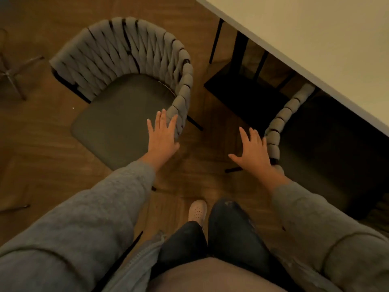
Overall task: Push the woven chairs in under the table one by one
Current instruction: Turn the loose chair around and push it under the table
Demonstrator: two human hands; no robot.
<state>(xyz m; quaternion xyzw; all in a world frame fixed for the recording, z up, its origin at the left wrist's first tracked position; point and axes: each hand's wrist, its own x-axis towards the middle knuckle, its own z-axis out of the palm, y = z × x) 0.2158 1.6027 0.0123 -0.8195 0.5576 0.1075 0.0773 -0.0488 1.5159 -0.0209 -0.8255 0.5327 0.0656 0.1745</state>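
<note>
Plainly, left hand [163,137] and right hand [255,151] have fingers splayed, gripping nothing, so a lopsided shove could swing the grey woven-backed chair [130,53] at the left fingers askew.

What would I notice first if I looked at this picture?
Two open hands reach out in the middle, the left hand at the end of one woven chair's back and the right hand beside another's. The left chair stands out on the wooden floor, while the right chair sits partly under the pale table at the upper right.
</note>
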